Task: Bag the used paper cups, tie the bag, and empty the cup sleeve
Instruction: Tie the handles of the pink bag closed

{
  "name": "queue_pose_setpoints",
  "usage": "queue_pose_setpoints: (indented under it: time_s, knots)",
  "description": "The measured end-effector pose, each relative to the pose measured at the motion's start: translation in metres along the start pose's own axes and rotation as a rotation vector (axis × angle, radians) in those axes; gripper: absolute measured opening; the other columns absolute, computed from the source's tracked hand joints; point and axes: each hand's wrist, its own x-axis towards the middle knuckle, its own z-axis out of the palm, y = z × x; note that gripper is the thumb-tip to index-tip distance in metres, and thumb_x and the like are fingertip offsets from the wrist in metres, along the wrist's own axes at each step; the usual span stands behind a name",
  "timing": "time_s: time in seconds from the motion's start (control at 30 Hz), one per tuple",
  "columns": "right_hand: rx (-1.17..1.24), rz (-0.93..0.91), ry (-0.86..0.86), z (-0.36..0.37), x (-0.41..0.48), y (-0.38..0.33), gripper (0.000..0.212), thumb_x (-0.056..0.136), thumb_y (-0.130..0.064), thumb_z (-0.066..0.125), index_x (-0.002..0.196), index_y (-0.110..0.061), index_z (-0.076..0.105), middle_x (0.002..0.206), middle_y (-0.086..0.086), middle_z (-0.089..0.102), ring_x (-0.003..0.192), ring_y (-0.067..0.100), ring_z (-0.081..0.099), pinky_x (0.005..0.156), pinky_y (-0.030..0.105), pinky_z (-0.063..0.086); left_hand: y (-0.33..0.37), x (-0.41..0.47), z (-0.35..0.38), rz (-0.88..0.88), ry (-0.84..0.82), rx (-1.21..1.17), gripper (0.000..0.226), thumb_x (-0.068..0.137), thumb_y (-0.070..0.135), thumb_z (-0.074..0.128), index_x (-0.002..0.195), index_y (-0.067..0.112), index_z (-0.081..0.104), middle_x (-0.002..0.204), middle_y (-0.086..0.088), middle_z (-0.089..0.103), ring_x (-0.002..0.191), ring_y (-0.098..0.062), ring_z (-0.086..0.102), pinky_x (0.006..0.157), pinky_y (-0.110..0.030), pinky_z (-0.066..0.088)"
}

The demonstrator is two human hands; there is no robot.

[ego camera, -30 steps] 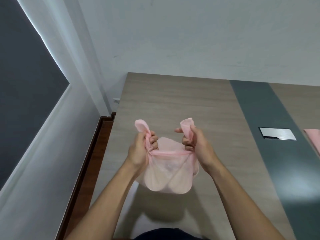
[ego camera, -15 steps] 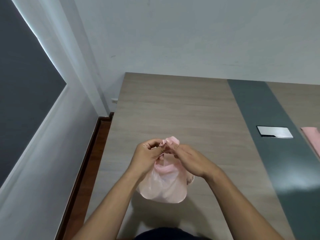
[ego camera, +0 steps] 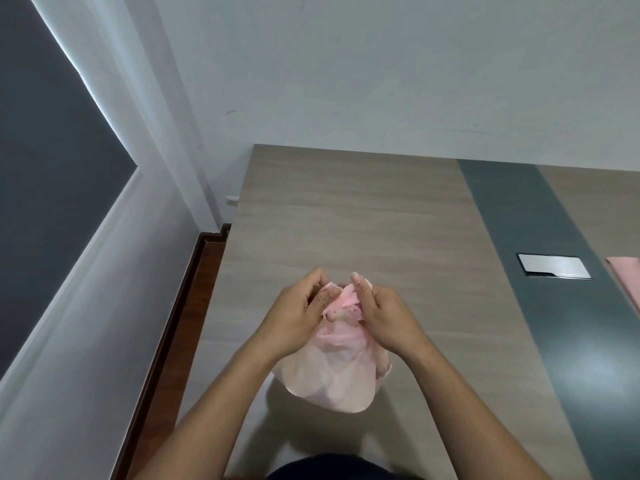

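I hold the pink plastic bag above the near part of the desk, between my two hands, roughly in the middle of the view. The bag hangs with its long axis running top to bottom: the gathered mouth points up and away from me, toward the far wall, and the rounded, full belly points down and toward me. Its shadow falls on the desk just below it. What is inside shows only as pale shapes through the thin plastic; I cannot tell them apart.

My left hand is curled around the left side of the bunched top, fingers bent in and pinching the plastic. My right hand is clenched on the right side of the same bunch, thumb raised beside the twisted pink handles. The two hands are almost touching, with the crumpled handles squeezed between them. Whether a knot is formed there I cannot tell, as my fingers cover it.

Far to the right, a dark grey strip runs along the desk with a silver plate set in it. At the right edge lies another pink piece, cut off by the frame.
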Motion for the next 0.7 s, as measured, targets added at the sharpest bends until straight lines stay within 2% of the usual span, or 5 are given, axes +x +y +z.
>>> queue_pose_setpoints:
  time_s: [0.13,0.33,0.4,0.53,0.7]
  knots:
    - [0.082,0.029,0.041,0.01,0.001,-0.007,0.061,0.114,-0.031,0.054,0.053,-0.029,0.057,0.051,-0.013,0.051,0.05,0.003,0.043,0.054,0.029,0.036,0.008,-0.006,0.018,0.24,0.241,0.303,0.024,0.114,0.024,0.055,0.092,0.016,0.057,0.075,0.009,0.058,0.071,-0.01,0.054,0.066,-0.022,0.04]
    - [0.249,0.121,-0.107,0.007,0.001,-0.018,0.022,0.087,-0.018,0.074,0.108,-0.023,0.068,0.098,-0.003,0.078,0.079,0.003,0.068,0.073,0.025,0.052,-0.004,-0.01,0.011,0.381,0.345,0.344,0.018,0.105,0.019,0.057,0.094,0.01,0.069,0.087,0.004,0.066,0.079,-0.011,0.058,0.072,-0.025,0.047]
    - [0.23,0.109,-0.132,0.003,-0.002,-0.02,0.007,0.096,-0.02,0.073,0.093,-0.015,0.072,0.082,-0.007,0.073,0.064,0.006,0.058,0.064,0.029,0.044,-0.006,-0.012,0.009,0.361,0.384,0.324,0.012,0.108,0.017,0.068,0.097,0.013,0.072,0.092,0.009,0.065,0.081,-0.005,0.057,0.074,-0.014,0.043]
    - [0.409,0.168,-0.269,0.005,-0.01,-0.028,0.057,0.107,-0.049,0.059,0.068,-0.007,0.069,0.071,0.007,0.068,0.058,0.012,0.051,0.062,0.031,0.038,-0.004,-0.013,0.007,0.212,0.506,0.164,0.015,0.104,0.027,0.075,0.092,0.017,0.077,0.088,0.01,0.067,0.079,-0.008,0.062,0.073,-0.014,0.044]
    - [0.85,0.091,-0.628,0.009,-0.019,-0.023,0.021,0.095,-0.017,0.054,0.088,-0.011,0.073,0.089,0.008,0.065,0.072,0.014,0.054,0.075,0.027,0.045,-0.002,-0.014,0.007,-0.023,0.423,-0.08,0.028,0.105,0.039,0.073,0.082,0.023,0.074,0.069,0.004,0.071,0.067,-0.022,0.065,0.066,-0.038,0.051]
